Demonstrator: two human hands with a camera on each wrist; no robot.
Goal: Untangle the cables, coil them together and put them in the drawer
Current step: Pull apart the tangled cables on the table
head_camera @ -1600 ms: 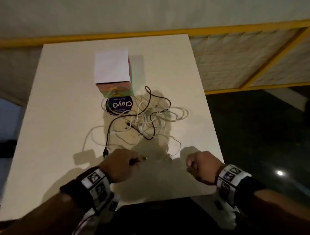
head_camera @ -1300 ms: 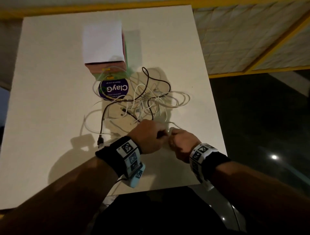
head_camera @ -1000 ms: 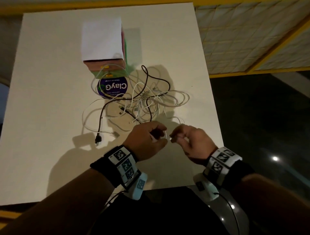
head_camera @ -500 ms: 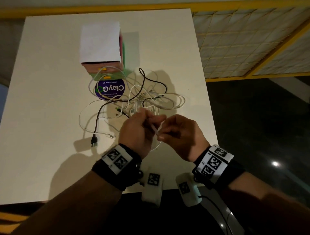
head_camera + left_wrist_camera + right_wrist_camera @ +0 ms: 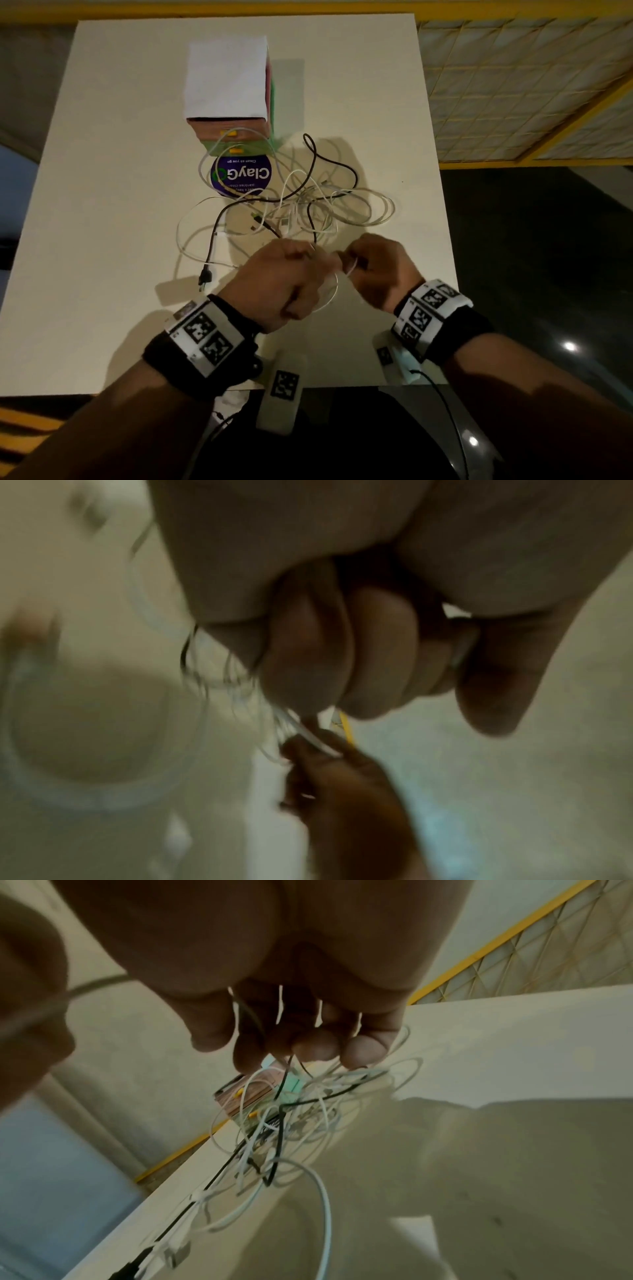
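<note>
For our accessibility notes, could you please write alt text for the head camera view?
Two hands, the left hand and right hand, pinch a white cable between them above a pale table. Beyond them lies a tangle of white and black cables, partly over a purple round label before a small drawer box.

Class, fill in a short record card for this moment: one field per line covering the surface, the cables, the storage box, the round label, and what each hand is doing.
surface: pale table
cables: tangle of white and black cables mid-table, uncoiled
black plug: lies on the table left of the hands
drawer box: behind the tangle, drawers look closed
round label: purple, reads ClayG, partly under cables
left hand: holds a white cable
right hand: pinches the same white cable
</note>
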